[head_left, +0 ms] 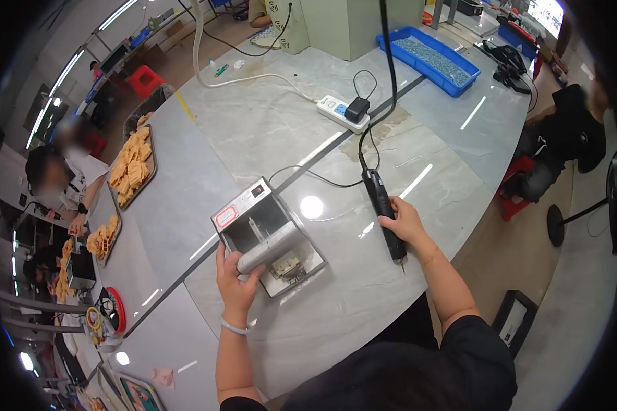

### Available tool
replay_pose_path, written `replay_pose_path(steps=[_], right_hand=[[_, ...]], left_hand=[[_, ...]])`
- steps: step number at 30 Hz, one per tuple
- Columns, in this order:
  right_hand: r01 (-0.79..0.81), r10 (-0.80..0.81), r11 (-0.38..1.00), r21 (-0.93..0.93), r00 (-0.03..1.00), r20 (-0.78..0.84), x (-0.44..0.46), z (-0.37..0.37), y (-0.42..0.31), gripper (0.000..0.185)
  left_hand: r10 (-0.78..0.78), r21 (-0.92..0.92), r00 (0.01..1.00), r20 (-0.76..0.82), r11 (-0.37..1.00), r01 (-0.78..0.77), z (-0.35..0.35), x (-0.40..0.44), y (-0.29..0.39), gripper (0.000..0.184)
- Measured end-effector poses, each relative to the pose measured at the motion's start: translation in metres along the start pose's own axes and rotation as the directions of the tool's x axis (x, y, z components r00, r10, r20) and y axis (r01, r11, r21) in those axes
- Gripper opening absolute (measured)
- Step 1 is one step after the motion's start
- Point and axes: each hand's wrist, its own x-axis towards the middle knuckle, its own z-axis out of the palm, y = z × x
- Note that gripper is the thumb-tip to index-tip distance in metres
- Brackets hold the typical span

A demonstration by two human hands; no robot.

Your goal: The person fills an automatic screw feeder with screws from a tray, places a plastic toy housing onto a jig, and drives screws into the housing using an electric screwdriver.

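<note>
A silver, box-shaped machine (pixel 301 226), which looks like a screw feeder, sits at an angle on the table. It has a black switch, a red-bordered label and an open top with a silver cylinder (pixel 274 246) across it. My left hand (pixel 236 284) grips its near left side by the cylinder's end, fingers along the outer wall and thumb inward. My right hand (pixel 406 222) is wrapped round a black electric screwdriver (pixel 384 209), its thin bit pointing toward my body and its cord running away. The screwdriver lies right of the machine, apart from it.
A white power strip (pixel 336 109) with a black adapter (pixel 357 109) lies farther back, cables trailing. Behind stands a blue tray (pixel 459 83) of small pieces. Trays of tan pieces (pixel 134 164) line the left side. Co-workers sit at left (pixel 82 171) and right (pixel 565 133).
</note>
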Motion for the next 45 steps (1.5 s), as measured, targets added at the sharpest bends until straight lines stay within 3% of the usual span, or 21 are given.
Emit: replay_pose_path(steps=[4, 7, 11, 15, 18, 21, 24, 26, 28, 30, 33, 39, 42, 45], right_hand=[[0.121, -0.107, 0.976, -0.183, 0.990, 0.087, -0.006, -0.006, -0.016, 0.070], [0.084, -0.021, 0.897, -0.434, 0.989, 0.149, -0.010, -0.008, -0.039, 0.079], [0.094, -0.019, 0.814, -0.573, 0.991, 0.136, -0.010, 0.004, -0.043, 0.081], [0.087, 0.008, 0.804, -0.588, 0.988, 0.156, -0.008, 0.001, -0.047, 0.081], [0.199, -0.107, 0.870, -0.451, 0.969, 0.222, 0.001, -0.011, -0.027, 0.083], [0.171, -0.069, 0.840, -0.515, 0.975, 0.210, 0.000, -0.024, -0.025, 0.076], [0.212, -0.042, 0.812, -0.544, 0.950, 0.308, 0.035, -0.072, -0.034, 0.062], [0.141, -0.180, 0.843, -0.520, 0.983, -0.025, 0.093, -0.124, -0.034, 0.052], [0.158, -0.494, 0.727, -0.668, 0.795, -0.351, 0.174, -0.185, -0.005, 0.048], [-0.072, -0.569, 0.582, -0.810, 0.675, -0.469, 0.237, -0.242, 0.022, 0.052], [-0.252, -0.495, 0.500, -0.828, 0.701, -0.513, 0.257, -0.279, 0.033, 0.053], [-0.213, -0.424, 0.464, -0.860, 0.799, -0.427, 0.296, -0.297, 0.055, 0.037], [0.092, -0.461, 0.673, -0.734, 0.828, -0.319, 0.269, -0.285, 0.049, 0.026], [0.256, -0.631, 0.622, -0.740, 0.723, -0.280, 0.239, -0.257, 0.056, 0.021]], left_hand=[[-0.077, -0.042, 0.997, 0.009, 0.996, 0.077, 0.002, -0.001, 0.003, 0.042], [-0.068, -0.120, 0.997, -0.025, 0.991, 0.065, 0.007, -0.003, 0.001, 0.044], [-0.051, -0.069, 0.997, -0.066, 0.997, 0.046, 0.012, -0.005, -0.005, 0.045], [0.016, 0.008, 0.996, -0.088, 1.000, -0.015, 0.010, -0.003, -0.007, 0.044], [0.004, -0.020, 0.994, -0.107, 1.000, -0.007, 0.012, -0.004, -0.001, 0.040], [-0.064, -0.103, 0.992, -0.111, 0.993, 0.052, 0.014, -0.006, -0.008, 0.038], [-0.125, -0.191, 0.989, -0.082, 0.976, 0.107, 0.013, -0.008, -0.016, 0.040], [-0.150, -0.263, 0.986, -0.076, 0.957, 0.126, 0.014, -0.010, -0.022, 0.043], [-0.171, -0.294, 0.982, -0.075, 0.945, 0.142, 0.014, -0.012, -0.024, 0.045], [-0.167, -0.300, 0.983, -0.071, 0.944, 0.139, 0.013, -0.013, -0.026, 0.047], [-0.170, -0.251, 0.983, -0.072, 0.957, 0.147, 0.014, -0.011, -0.019, 0.047], [-0.202, -0.058, 0.972, -0.116, 0.979, 0.196, 0.007, -0.016, -0.031, 0.043], [-0.198, -0.078, 0.976, -0.087, 0.978, 0.192, 0.006, -0.014, -0.031, 0.044], [-0.190, -0.107, 0.977, -0.096, 0.978, 0.180, 0.008, -0.016, -0.024, 0.046]])
